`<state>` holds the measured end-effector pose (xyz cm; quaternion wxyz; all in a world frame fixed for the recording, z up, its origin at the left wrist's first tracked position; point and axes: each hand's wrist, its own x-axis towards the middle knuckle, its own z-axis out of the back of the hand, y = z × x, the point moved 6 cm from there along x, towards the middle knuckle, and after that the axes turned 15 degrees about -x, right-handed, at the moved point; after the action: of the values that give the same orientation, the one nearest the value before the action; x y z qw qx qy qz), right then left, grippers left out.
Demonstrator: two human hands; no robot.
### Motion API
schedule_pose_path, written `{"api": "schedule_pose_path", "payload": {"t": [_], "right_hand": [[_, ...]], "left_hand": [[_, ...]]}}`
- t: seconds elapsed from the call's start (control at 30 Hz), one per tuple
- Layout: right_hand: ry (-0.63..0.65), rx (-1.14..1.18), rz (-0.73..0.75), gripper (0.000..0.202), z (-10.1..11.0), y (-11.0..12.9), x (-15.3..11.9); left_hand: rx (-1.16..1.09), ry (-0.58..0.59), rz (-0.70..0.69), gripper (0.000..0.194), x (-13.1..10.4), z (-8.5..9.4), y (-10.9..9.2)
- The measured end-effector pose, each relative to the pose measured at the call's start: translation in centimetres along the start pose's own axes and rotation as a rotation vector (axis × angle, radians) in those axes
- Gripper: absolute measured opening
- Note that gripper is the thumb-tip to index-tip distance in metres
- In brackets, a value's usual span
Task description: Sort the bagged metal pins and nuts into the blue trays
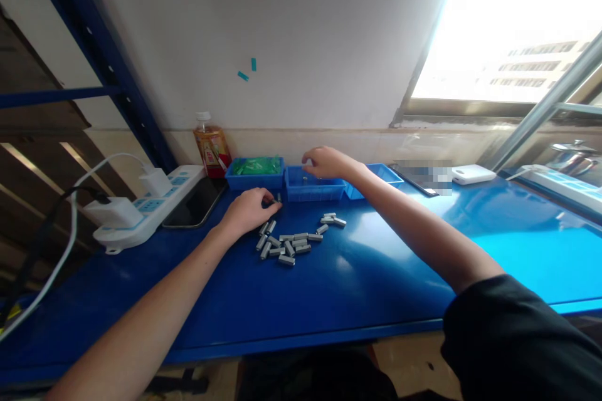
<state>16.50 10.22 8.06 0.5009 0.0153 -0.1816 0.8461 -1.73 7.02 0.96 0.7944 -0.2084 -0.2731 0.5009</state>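
My left hand (251, 210) is closed in a pinch just in front of the blue bins, with a short grey metal piece (279, 197) at its fingertips. Several more short grey metal rods (288, 245), shaped like long nuts, lie loose on the blue table beside and in front of that hand. Over the middle blue bin (315, 192) hangs my right hand (325, 163), its fingers bent down and drawn together. What those fingers hold, if anything, is too small to make out. A few small shiny bits (305, 179) show inside this bin.
A blue bin (256, 183) with green plastic bags stands left of the middle one; another blue bin (376, 177) is partly behind my right forearm. A bottle (211, 147), phone (195, 203) and power strip (125, 232) are at left. A white box (473, 174) lies at right.
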Motion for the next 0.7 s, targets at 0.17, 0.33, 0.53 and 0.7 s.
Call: {"api": "schedule_pose_path", "payload": {"t": [0.17, 0.33, 0.53, 0.7], "right_hand": [[-0.471, 0.191, 0.119, 0.028, 2.3, 4.4, -8.3], [-0.573, 0.331, 0.136, 0.015, 1.5, 7.1, -12.7], [-0.603, 0.464, 0.008, 0.013, 0.9, 6.3, -12.4], [-0.524, 0.478, -0.07, 0.022, -0.2, 6.2, -11.9]], "left_hand": [[-0.568, 0.061, 0.014, 0.045, -1.6, -1.2, -3.9], [-0.912, 0.239, -0.014, 0.043, -2.8, -4.1, -6.9], [-0.748, 0.186, -0.059, 0.051, -2.3, -3.9, -6.0], [-0.601, 0.101, -0.186, 0.039, -2.8, -2.8, -6.7]]}}
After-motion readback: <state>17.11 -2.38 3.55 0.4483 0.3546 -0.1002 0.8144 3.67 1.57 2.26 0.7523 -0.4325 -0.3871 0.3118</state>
